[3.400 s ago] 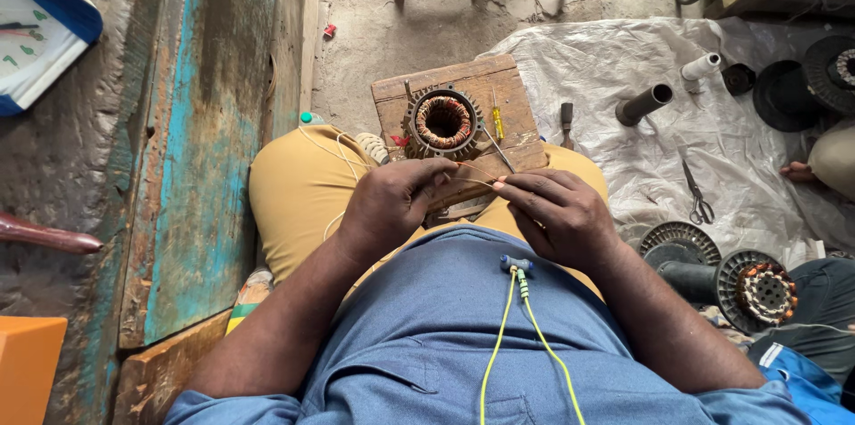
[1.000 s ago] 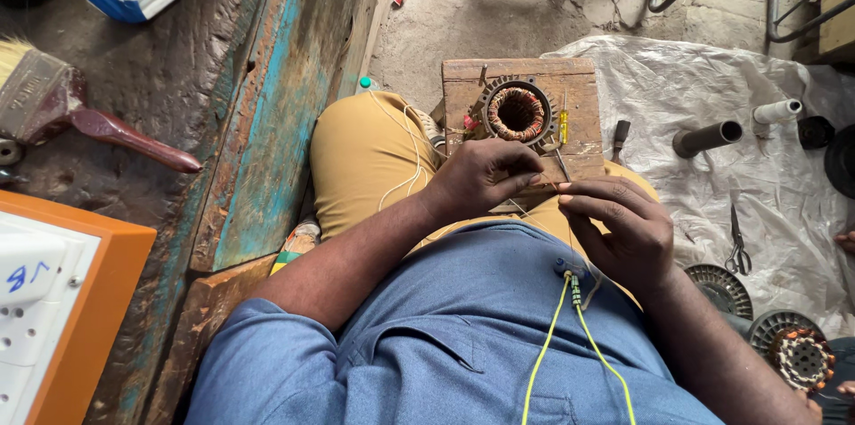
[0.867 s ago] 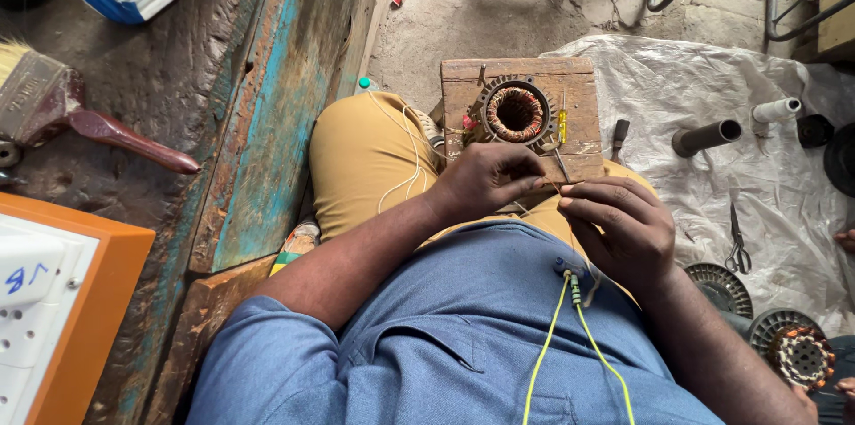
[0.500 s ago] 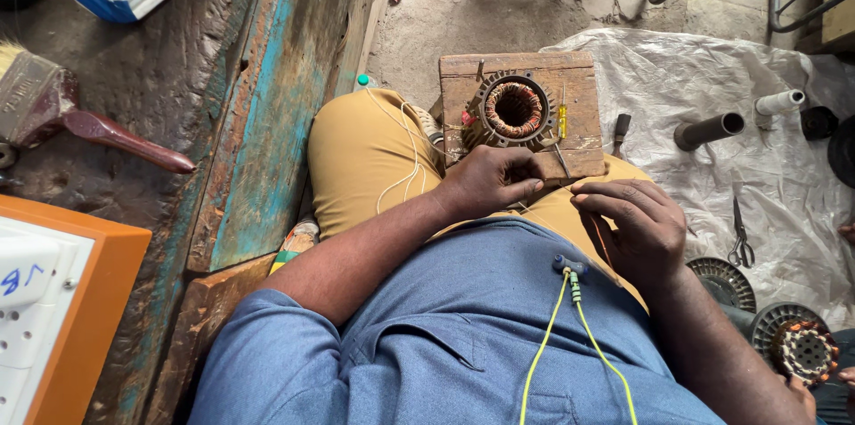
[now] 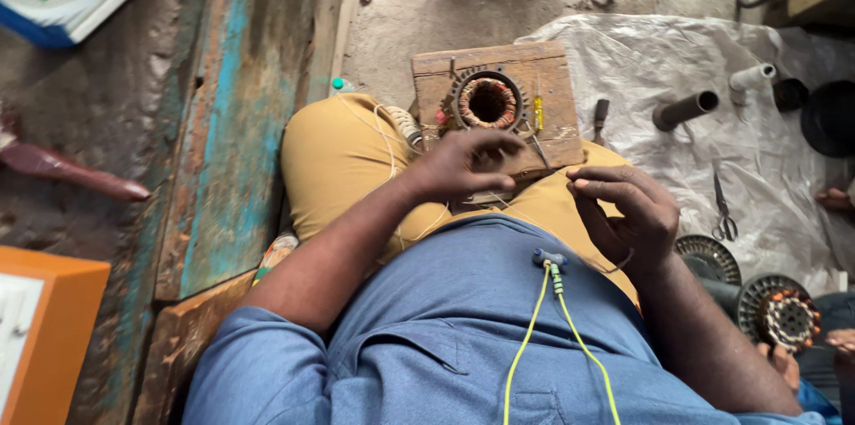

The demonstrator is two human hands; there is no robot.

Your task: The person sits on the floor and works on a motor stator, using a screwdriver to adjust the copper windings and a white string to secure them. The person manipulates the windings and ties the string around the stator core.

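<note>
— Stator — where does it sit?
— Upper middle of the frame, on a wooden board that rests across the person's lap. Copper windings ring its open bore, which faces up at the camera, so the slots can be reached from above.
— And the hands?
— Left hand hovers just below the stator, at the board's near edge. Its fingers are loosely spread and bent, not closed on anything I can make out. A thin pale thread or wire trails over the yellow trouser leg beside it; whether the hand grips it, I cannot tell.
— Right hand?
— Right hand sits lower, right of centre, apart from the board. The fingers curl inward, half closed, tips near each other — perhaps pinching a fine strand, but it is too thin to see.
— Why the board on the lap?
— My guess: it gives a flat, steady seat close to both hands. A small yellow-handled tool lies on the board just right of the stator, within easy reach.
— Anything else about?
— Scissors on the white plastic sheet at right, a grey tube above them, another wound stator at lower right, and a green cord hanging down the blue shirt.
</note>
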